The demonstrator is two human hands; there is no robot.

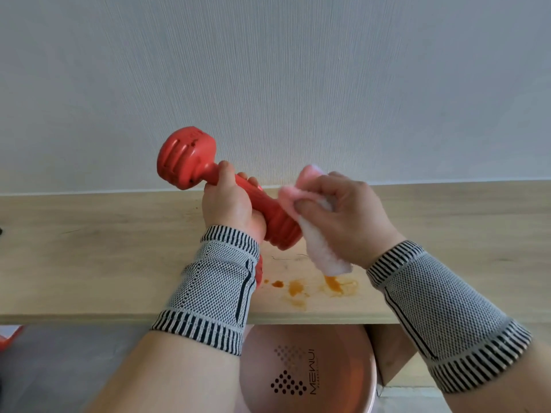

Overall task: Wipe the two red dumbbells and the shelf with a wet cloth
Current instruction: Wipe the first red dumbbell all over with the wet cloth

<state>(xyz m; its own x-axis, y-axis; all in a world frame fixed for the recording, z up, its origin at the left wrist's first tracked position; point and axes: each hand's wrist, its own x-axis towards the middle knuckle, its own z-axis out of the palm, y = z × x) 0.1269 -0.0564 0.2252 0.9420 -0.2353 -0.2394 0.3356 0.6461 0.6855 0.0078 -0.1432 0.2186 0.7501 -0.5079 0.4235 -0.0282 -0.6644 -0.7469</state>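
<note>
My left hand grips a red dumbbell by its handle and holds it tilted above the wooden shelf, one head up at the left. My right hand clutches a pink and white cloth and presses it against the lower right head of that dumbbell. A small strip of red, seemingly a second dumbbell, peeks out from behind my left wristband on the shelf; most of it is hidden.
Orange stains mark the shelf near its front edge, below the cloth. A pink basin stands on the floor under the shelf. A pale wall rises behind the shelf. Something red lies at the far left on the floor.
</note>
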